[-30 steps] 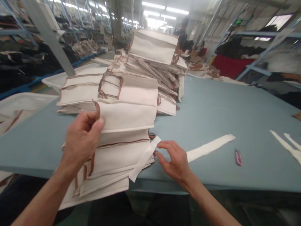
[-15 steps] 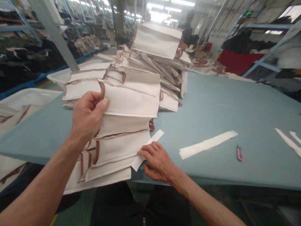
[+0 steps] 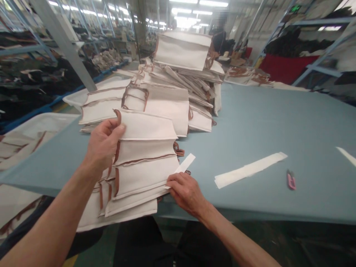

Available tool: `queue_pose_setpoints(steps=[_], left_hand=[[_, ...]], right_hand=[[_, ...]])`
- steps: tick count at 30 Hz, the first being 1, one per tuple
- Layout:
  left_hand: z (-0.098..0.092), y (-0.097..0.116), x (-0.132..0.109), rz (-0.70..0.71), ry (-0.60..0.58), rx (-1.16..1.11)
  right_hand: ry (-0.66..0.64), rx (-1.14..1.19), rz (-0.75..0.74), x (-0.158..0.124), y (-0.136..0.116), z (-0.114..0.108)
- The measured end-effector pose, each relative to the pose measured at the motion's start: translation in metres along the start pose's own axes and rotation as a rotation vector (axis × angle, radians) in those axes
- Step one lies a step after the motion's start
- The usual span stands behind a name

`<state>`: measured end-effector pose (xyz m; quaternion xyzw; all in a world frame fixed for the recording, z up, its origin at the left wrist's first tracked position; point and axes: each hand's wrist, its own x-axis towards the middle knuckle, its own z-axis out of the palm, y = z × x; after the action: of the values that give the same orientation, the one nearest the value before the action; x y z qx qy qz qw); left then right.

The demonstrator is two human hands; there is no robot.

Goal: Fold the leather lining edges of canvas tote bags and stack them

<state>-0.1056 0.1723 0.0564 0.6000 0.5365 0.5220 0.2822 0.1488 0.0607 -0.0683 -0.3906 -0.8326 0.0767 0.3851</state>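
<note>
Head view, left to right: left hand pinching the top flap of a cream canvas tote bag between thumb and fingers, raising it off a fanned stack on the bench, seemingly to part the layers; right hand, fingers loosely spread, steadying the stack's edge beside a white fabric strip; farther right, another strip and a pink box cutter.

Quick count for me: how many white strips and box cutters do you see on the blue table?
White strips: 3 (one by the right hand, one mid-table, one at the far right edge)
Pink box cutters: 1
Total: 4
</note>
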Motion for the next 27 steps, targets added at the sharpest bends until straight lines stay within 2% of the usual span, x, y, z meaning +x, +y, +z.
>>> queue_pose_setpoints(steps=[2, 4, 8, 10, 12, 15, 18, 20, 23, 25, 27], left_hand=[[-0.004, 0.015, -0.008, 0.004, -0.105, -0.064], [-0.007, 0.030, -0.019, 0.006, -0.223, -0.109], [-0.010, 0.051, -0.040, 0.008, -0.427, -0.128], [-0.008, 0.056, -0.045, 0.000, -0.511, -0.141], [-0.003, 0.061, -0.045, -0.038, -0.572, -0.226], [0.001, 0.073, -0.041, -0.132, -0.623, -0.439], [-0.005, 0.088, -0.035, -0.186, -0.687, -0.505], [-0.014, 0.091, -0.031, -0.196, -0.752, -0.504], [-0.023, 0.069, -0.029, -0.240, -0.736, -0.517], [-0.022, 0.035, -0.033, -0.324, -0.665, -0.462], [-0.017, -0.006, -0.040, -0.382, -0.677, -0.356]], right_hand=[[0.088, 0.049, 0.086, 0.002, -0.002, -0.007], [0.190, 0.080, 0.197, 0.004, -0.006, -0.025], [0.361, 0.068, 0.303, 0.016, -0.023, -0.090], [0.325, -0.048, 0.164, 0.030, -0.034, -0.120], [0.165, -0.129, 0.029, 0.050, -0.043, -0.135], [-0.010, -0.104, -0.021, 0.083, -0.046, -0.135], [-0.078, 0.081, -0.066, 0.106, -0.043, -0.128], [-0.079, 0.172, -0.106, 0.109, -0.043, -0.128], [-0.047, 0.151, -0.152, 0.095, -0.048, -0.134], [-0.045, 0.104, -0.149, 0.074, -0.053, -0.140], [-0.039, 0.081, -0.109, 0.048, -0.061, -0.146]])
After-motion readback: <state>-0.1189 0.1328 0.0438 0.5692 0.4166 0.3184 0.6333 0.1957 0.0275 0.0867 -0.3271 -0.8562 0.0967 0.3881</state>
